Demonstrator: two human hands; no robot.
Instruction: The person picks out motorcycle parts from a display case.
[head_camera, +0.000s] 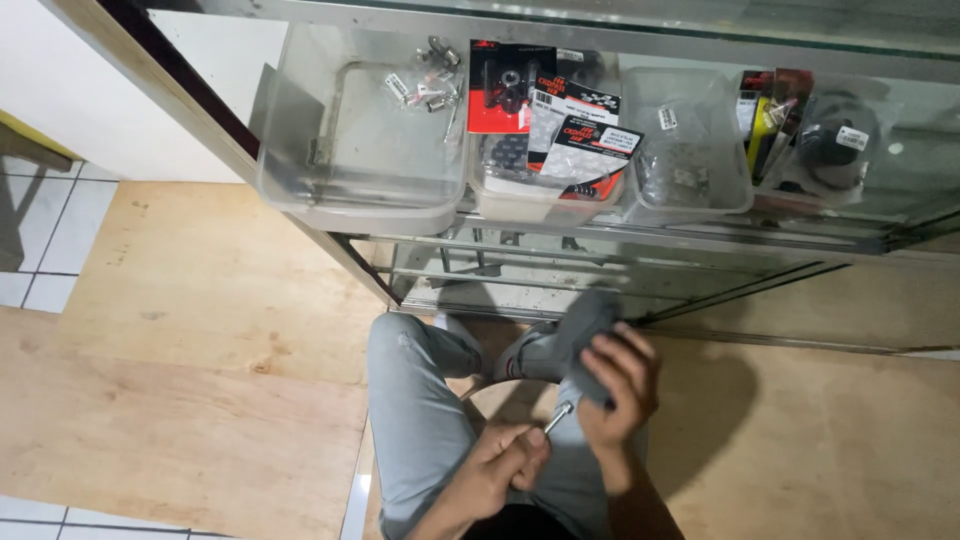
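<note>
I am seated, my legs in grey jeans (420, 420) stretched toward a glass display case. My left hand (500, 465) is closed around a small metal rod-like part (558, 417) whose shiny tip sticks up between my hands. My right hand (618, 385) grips a dark grey cloth (585, 325) bunched just above that tip, right beside the metal part. Both hands hover over my lap.
The glass display case (620, 250) stands straight ahead, with clear plastic bins (350, 190) on its shelf holding bolts, packaged parts and bagged hardware. Plywood flooring (200, 330) spreads left and right, with white tiles (50, 240) at far left.
</note>
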